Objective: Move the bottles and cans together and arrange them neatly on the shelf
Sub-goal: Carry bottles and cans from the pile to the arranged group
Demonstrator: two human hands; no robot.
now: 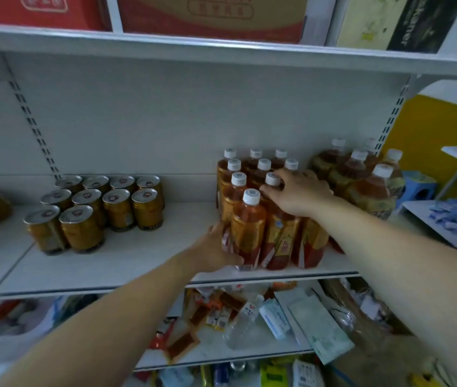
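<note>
As left hand (214,248) clasps the near bottle (248,227) low and right hand (298,192) fingers (266,189) pinch a cap (272,179), a lopsided pull could topple neighbouring bottles (280,238) off the shelf (126,263).

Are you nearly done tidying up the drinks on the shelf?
About halfway. Done: the cans stand in neat rows. In hand: the left hand grips the front bottle low down, and the right hand pinches the cap of the bottle behind. Left: bare shelf separates the cans from the small bottles, and the big bottles on the right stand unevenly.
</note>
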